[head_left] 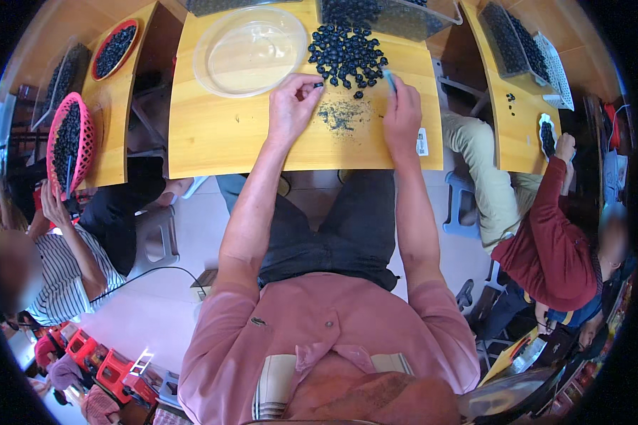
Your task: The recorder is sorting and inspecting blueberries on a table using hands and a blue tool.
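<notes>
At the table (213,138), my left hand (289,110) pinches a small dark round piece (318,85) between thumb and fingertips. My right hand (403,113) is closed around a slim light-blue tool (389,80), its tip pointing up toward the pile; its exact kind is too small to make out. Just beyond both hands lies a heap of shiny black, bead-like pieces (344,55). Dark crumbs (340,115) are scattered on the wood between my hands. A shallow, clear round plastic tub (248,53) stands at the far left, close to my left hand.
A clear bin (411,25) of black pieces stands at the far edge. A small white label (422,142) lies by my right wrist. People sit at side tables, with a pink basket (85,142) on the left and a white dish (546,134) on the right.
</notes>
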Motion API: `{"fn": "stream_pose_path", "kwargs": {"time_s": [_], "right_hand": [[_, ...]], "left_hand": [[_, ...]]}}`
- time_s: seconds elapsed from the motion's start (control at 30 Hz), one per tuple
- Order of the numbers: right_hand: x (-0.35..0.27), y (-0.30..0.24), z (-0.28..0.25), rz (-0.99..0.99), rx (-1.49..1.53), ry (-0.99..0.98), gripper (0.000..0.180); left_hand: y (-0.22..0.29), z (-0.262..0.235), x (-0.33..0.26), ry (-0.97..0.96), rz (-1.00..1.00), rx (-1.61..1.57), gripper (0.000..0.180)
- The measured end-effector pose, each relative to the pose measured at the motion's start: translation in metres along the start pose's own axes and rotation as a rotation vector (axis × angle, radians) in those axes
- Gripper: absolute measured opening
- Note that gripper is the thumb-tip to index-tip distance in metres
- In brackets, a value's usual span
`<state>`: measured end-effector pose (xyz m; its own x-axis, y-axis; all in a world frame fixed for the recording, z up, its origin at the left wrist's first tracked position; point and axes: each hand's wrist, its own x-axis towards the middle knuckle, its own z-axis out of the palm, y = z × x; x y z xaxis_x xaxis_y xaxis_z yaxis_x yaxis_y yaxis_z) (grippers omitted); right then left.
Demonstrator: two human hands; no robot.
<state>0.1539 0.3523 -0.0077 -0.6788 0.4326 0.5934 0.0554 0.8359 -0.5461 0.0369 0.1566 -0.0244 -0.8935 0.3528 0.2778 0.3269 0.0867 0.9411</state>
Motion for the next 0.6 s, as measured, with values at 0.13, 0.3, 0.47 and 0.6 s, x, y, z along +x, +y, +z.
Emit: {"fn": "stream_pose_path", "kwargs": {"time_s": [0.13, 0.3, 0.47, 0.6], "right_hand": [[-0.005, -0.005, -0.004, -0.077, -0.078, -0.007, 0.025], [-0.005, -0.021, 0.004, -0.132, 0.057, 0.003, 0.024], [-0.007, -0.019, 0.005, -0.145, -0.003, -0.135, 0.028], [-0.013, -0.019, 0.007, -0.221, -0.100, -0.188, 0.031]], "left_hand": [[0.002, 0.000, -0.001, -0.032, -0.016, 0.006, 0.017], [0.015, 0.014, 0.002, 0.015, -0.090, -0.214, 0.018], [0.007, 0.020, -0.004, -0.043, -0.014, 0.037, 0.018], [0.001, 0.023, -0.003, -0.032, -0.166, -0.243, 0.025]]}}
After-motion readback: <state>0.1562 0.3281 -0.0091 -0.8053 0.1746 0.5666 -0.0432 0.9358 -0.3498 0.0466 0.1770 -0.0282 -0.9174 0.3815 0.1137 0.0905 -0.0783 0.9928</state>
